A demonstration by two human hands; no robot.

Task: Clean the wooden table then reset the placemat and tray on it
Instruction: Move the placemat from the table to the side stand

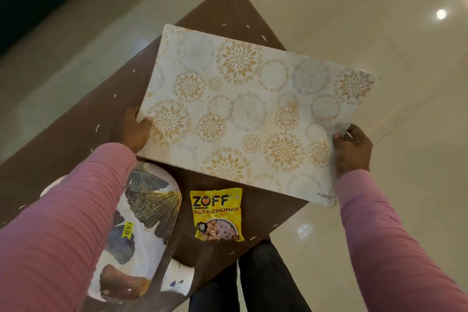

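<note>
A glossy pale floor (379, 20) filled the far and right side of the view, with ceiling lights mirrored in it. On it stood the brown table (83, 119), seen corner-on. Over the table's right half was the placemat (253, 109), cream with gold and grey flower rounds, held at its near edge by both hands; its near right corner jutted past the table edge, over the floor (whether its far edge touched the wood could not be told). At the near left of the table lay the tray (141, 223), white with a dark and gold leaf print and a yellow price sticker, partly hidden under the left pink sleeve.

The left hand (135, 132) pinched the mat's left corner, thumb on top and fingers underneath. The right hand (352, 152) pinched the right part of the near edge in the same way, thumb on the printed face.

Just right of the tray, near the mat's near edge, a yellow snack packet (217, 215) lay flat on the wood. A small white piece with a blue flower (177, 280) sat at the tray's near end. White scraps (97, 128) dotted the table, mostly along its left and far edges.
</note>
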